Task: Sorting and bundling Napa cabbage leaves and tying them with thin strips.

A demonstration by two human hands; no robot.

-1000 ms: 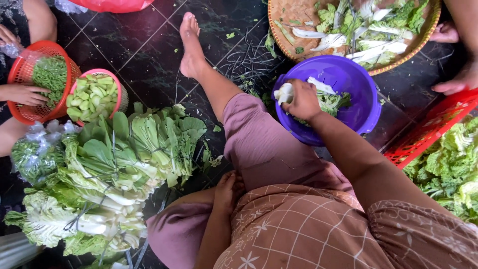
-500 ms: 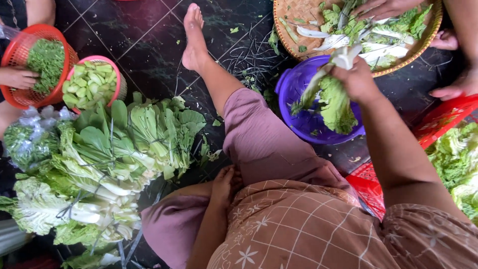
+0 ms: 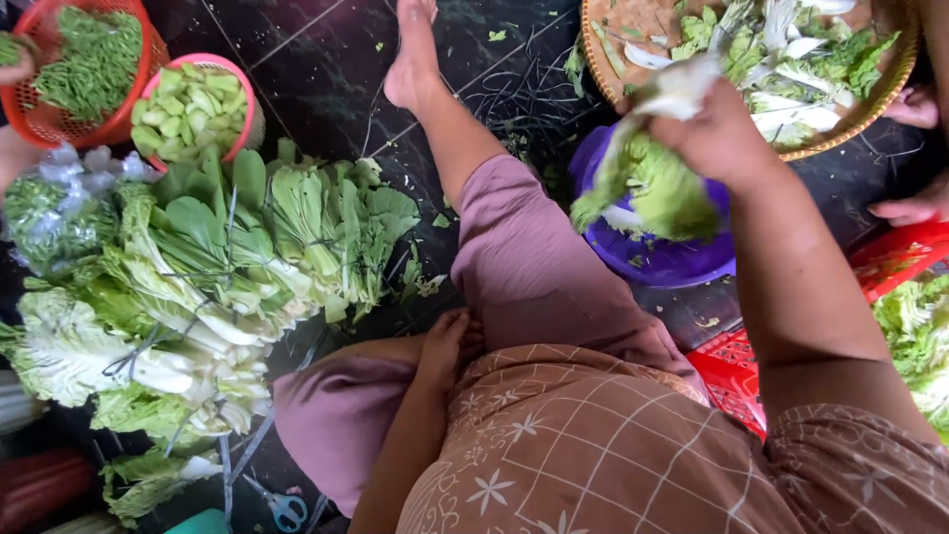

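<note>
- While the right hand (image 3: 717, 133) lifts a leafy green bunch (image 3: 652, 188) over the purple basin (image 3: 662, 259), fingers are closed tight on the pale stem end; leaves hang down twd the basin.
- Bunch sits between basin & woven tray (image 3: 895, 84), just above basin rim, not resting in either.
- To do it well, I'd judge: keep grip at the stalk base, not the soft leaves; let it hang over the basin so loose bits fall in, not on the dark tiled floor (image 3: 326, 59); keep the lift low & clear of the tray edge.
- R arm reaches fwd & up from the shoulder, forearm nearly straight, wrist bent over the bunch, knuckles up.
- Left hand (image 3: 447, 341) rests on the bent leg by the knee, fingers loosely curled, holding nothing.
- Nearby: big pile of tied greens (image 3: 213, 287) at the left, pink basket (image 3: 242, 104) of cut pieces, red basket (image 3: 59, 124), scissors (image 3: 287, 509) on floor, red crate (image 3: 895, 252) at the right.
- Another person's hand (image 3: 914, 210) sits by the tray.
</note>
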